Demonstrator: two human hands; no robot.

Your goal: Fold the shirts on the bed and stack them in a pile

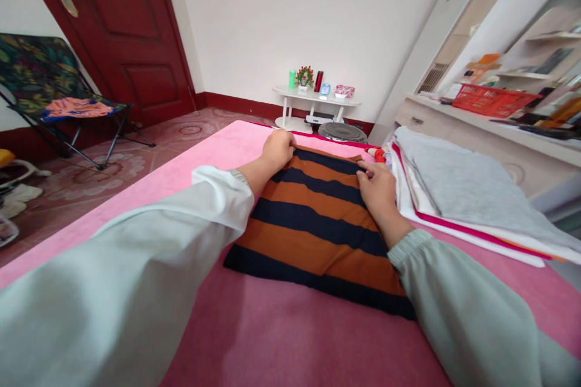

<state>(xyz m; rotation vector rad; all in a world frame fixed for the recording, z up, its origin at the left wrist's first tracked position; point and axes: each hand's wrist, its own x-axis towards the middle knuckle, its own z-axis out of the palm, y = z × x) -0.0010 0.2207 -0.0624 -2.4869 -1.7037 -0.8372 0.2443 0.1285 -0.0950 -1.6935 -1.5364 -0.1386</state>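
A folded garment (pixel 308 227) with brown-orange and navy stripes lies flat on the pink bed cover (pixel 267 332). My left hand (pixel 278 148) is closed on its far left corner. At the far right corner, my right hand (pixel 379 184) pinches the edge between thumb and fingers. The far edge between the two hands is slightly raised and wrinkled, while the near edge rests on the cover. What kind of garment it is cannot be made out from the folded shape.
A stack of folded clothes (pixel 472 187), grey on top, sits close to my right. Beyond the bed stands a small white table (pixel 290 94) with several items. A folding chair (pixel 59 115) is by the red door (pixel 131 30). A red basket (pixel 492 100) rests on the right counter.
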